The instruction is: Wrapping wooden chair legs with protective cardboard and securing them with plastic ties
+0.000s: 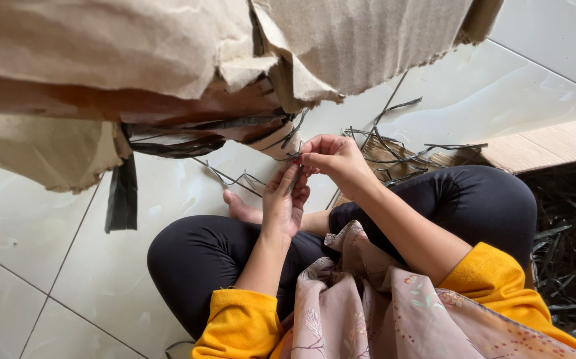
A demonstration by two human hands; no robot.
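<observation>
Her left hand (285, 203) and right hand (333, 158) meet above her crossed legs, fingertips pinching a thin dark strip (294, 157) that runs up to a bundle of strips (188, 136) under torn cardboard (135, 53). Loose strips (394, 143) lie scattered on the tiled floor (49, 266), and more fill a box (567, 233) at her right, so I judge much of the work is left.

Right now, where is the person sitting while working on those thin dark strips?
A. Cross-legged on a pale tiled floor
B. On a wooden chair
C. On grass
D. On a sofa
A: the legs are folded on the pale tiled floor, and both the left hand and right hand pinch dark strips above them.
</observation>
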